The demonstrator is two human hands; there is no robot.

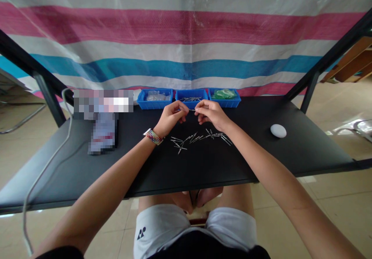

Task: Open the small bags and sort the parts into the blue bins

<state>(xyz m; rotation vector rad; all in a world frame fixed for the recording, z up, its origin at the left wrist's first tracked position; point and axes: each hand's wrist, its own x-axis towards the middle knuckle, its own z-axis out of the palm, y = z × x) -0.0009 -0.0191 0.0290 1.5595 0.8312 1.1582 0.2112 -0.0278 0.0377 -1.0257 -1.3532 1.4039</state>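
Note:
My left hand (172,115) and my right hand (211,114) meet over the middle of the black table, in front of the blue boxes. A thin silver metal pin (192,110) spans the small gap between them, with its ends pinched in the fingertips of each hand. Beneath my hands, several similar thin metal pins (197,137) lie scattered in a loose row on the tabletop. Right behind the hands, the middle blue box (180,104) holds more such pins. The fingers partly hide the held pin, and its exact kind is too small to make out.
A blue box (155,105) with clear plastic pieces stands left of the middle one, and a blue box (229,103) with green pieces at its right. A white oval object (278,131) lies on the black table (186,174). A pale cable (48,166) crosses the left side.

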